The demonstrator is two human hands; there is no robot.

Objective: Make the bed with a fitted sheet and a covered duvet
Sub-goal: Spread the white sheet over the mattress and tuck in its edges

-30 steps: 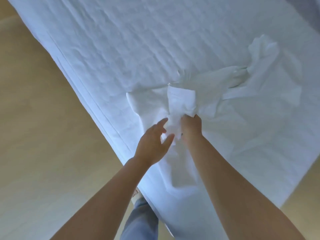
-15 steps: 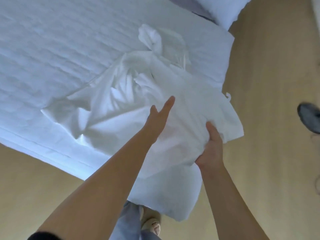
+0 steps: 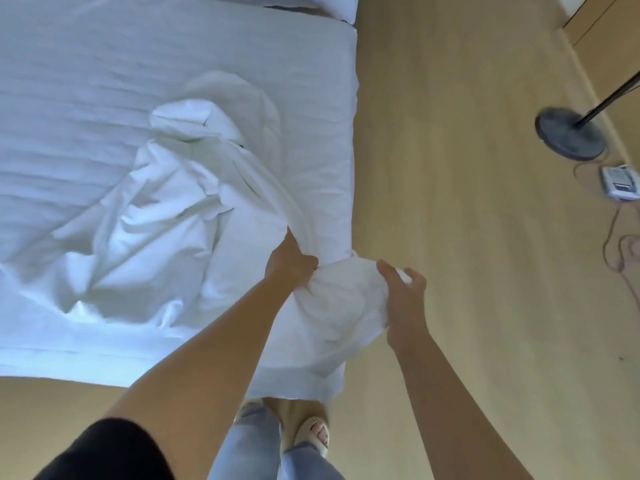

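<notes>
Gripping sheet point(image 3: 346, 306) at mattress point(image 3: 86, 81) corner; lamp base point(image 3: 569, 136) nearby.

A quilted mattress point(image 3: 104, 81) carries a crumpled white sheet point(image 3: 156, 220), bunched toward its near right corner and hanging over the edge. Beside the bed, the pale wood floor point(image 3: 467, 237) bears a dark round stand base point(image 3: 568, 136), a small white device point(image 3: 620, 183), perhaps a power strip, and a looping cable point(image 3: 613, 244).
</notes>
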